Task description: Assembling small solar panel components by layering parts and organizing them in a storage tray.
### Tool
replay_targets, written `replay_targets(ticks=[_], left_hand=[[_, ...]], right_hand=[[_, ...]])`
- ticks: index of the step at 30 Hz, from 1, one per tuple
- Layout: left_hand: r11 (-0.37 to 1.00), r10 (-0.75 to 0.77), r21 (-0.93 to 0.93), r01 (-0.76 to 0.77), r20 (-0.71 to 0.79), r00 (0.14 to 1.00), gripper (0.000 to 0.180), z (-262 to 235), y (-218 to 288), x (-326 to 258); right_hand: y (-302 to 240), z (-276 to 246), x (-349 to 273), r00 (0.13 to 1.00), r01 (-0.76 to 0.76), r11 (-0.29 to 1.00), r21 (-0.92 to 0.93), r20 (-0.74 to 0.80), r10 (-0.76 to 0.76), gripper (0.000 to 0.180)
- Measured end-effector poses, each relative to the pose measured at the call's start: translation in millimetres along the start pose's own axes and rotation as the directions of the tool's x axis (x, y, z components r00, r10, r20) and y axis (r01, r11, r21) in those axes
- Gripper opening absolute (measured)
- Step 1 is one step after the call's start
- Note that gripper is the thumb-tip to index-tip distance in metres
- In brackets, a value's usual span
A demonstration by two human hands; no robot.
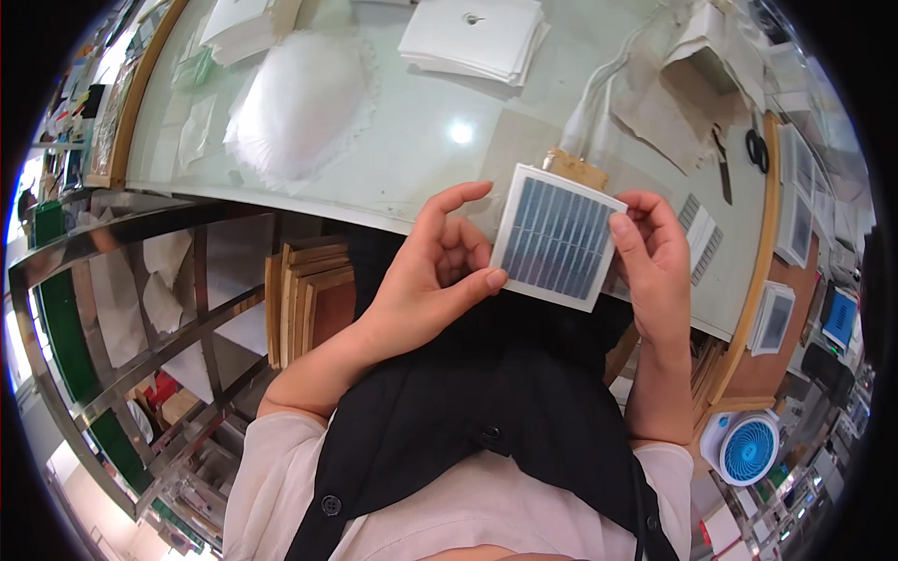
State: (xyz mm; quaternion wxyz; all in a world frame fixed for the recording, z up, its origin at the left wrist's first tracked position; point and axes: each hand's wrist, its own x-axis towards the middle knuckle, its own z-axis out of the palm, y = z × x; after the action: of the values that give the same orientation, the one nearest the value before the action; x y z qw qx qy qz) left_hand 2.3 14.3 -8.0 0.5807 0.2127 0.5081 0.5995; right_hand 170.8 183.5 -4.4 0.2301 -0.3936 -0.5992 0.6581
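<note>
A small square solar panel with a white frame and dark, lined cells is held up at the table's near edge, tilted slightly. My right hand grips its right edge, thumb on the face and fingers behind. On the other side my left hand has its thumb at the lower left corner, while the index finger stands apart from the panel and the other fingers curl. Just behind the panel lies a brown block with white cables running away from it.
White square sheets are stacked at the back, left of them a pile of clear plastic bags. Black scissors and a dark blade-like tool lie at right, near an open cardboard box. A blue-white fan stands lower right.
</note>
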Motion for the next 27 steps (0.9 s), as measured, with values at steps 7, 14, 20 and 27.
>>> replay_targets(ticks=[7, 14, 20, 27], left_hand=[[0.86, 0.397, 0.302, -0.411, 0.107, 0.911, 0.076, -3, -12, -10], [0.786, 0.436, 0.464, -0.408, 0.052, 0.898, 0.059, -18, -11, -11], [0.773, 0.471, 0.463, -0.434, 0.039, 0.881, 0.047, -13, -15, -8], [0.796, 0.472, 0.44, -0.416, -0.019, 0.882, 0.045, -8, -12, -8]], right_hand=[[-3, -18, -17, 0.998, 0.059, 0.995, 0.079, 0.005, -0.06, 0.013], [-38, -216, -52, 0.87, 0.117, 0.991, -0.066, -0.475, -0.134, 0.023], [-12, -376, -66, 0.836, -0.091, 0.969, -0.229, -0.546, -0.051, 0.023], [-24, -269, -15, 0.709, -0.114, 0.636, -0.763, -0.511, -0.485, 0.033]])
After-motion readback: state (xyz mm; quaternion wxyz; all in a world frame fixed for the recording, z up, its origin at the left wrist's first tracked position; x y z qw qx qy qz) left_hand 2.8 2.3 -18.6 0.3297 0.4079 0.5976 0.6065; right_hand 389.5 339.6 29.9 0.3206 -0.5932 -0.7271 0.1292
